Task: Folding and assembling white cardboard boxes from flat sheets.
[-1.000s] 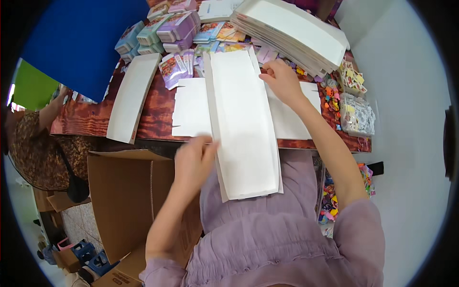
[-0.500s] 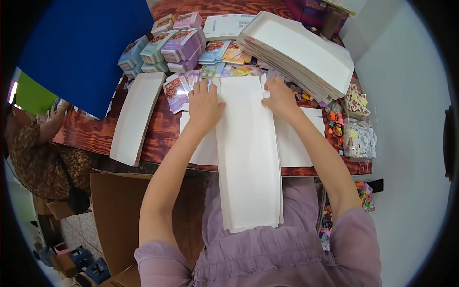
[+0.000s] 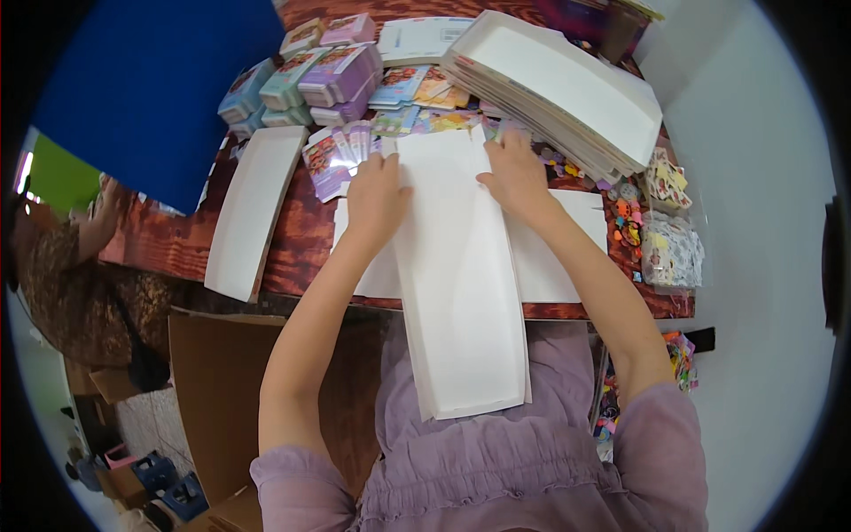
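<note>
A long white cardboard tray (image 3: 459,275) lies lengthwise in front of me, its near end over my lap and its far end on the table. My left hand (image 3: 378,199) grips its far left corner, fingers curled over the side wall. At the far right corner, my right hand (image 3: 517,180) has thumb and fingers closed on the upright flap. The fingertips of both hands are partly hidden. Beneath the tray, a flat white cardboard sheet (image 3: 560,257) sticks out on both sides.
Left of me rests another white tray (image 3: 255,213). Stacked trays (image 3: 567,84) stand at the far right, beside a clear box of paper pieces (image 3: 671,253). Small card packs (image 3: 341,75) are piled at the back. A blue panel (image 3: 151,97) and another person (image 3: 75,293) are at the left.
The tray's near end has shifted slightly away from me and to the right. Both hands keep hold of its far corners. The view has moved slightly.
</note>
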`<action>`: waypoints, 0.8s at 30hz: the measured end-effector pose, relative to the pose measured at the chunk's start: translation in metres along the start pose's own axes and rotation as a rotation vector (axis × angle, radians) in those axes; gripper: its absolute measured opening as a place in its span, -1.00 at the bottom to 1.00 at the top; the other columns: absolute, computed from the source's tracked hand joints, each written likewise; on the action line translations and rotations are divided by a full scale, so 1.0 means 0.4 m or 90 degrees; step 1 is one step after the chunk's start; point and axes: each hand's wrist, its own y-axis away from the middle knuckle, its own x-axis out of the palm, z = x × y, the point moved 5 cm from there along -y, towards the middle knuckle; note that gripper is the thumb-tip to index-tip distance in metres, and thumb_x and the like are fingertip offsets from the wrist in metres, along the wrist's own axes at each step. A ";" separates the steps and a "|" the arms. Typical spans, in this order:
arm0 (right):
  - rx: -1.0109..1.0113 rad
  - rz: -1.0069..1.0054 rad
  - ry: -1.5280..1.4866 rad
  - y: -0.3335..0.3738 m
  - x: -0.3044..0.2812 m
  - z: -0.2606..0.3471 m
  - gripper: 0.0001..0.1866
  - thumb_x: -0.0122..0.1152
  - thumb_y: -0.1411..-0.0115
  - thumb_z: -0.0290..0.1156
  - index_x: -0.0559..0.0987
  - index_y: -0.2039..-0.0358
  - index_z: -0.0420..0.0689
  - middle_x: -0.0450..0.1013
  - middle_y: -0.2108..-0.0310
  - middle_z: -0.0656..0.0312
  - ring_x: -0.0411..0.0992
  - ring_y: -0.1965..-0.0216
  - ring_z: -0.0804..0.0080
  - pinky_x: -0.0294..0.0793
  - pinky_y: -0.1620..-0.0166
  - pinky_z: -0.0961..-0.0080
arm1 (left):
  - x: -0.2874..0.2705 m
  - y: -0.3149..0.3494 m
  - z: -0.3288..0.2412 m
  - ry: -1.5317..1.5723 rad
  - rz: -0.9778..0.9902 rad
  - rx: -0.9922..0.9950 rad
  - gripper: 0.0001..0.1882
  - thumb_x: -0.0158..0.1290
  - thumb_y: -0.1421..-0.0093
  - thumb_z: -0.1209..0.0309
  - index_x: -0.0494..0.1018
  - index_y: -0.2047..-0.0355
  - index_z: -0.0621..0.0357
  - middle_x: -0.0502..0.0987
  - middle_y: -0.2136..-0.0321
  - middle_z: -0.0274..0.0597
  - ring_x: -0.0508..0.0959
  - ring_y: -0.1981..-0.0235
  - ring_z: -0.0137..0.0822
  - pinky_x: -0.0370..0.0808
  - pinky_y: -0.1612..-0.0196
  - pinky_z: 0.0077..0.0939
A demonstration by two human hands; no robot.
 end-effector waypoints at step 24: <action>-0.030 -0.050 -0.124 0.003 0.040 -0.031 -0.65 0.22 -0.03 -0.55 0.54 0.11 -0.11 0.51 0.47 0.10 0.52 0.39 0.13 0.49 0.27 0.25 | -0.008 0.050 -0.061 0.088 0.048 0.075 -0.90 0.00 -0.12 0.56 0.48 0.34 0.26 0.54 0.31 0.09 0.56 0.24 0.12 0.50 0.19 -0.04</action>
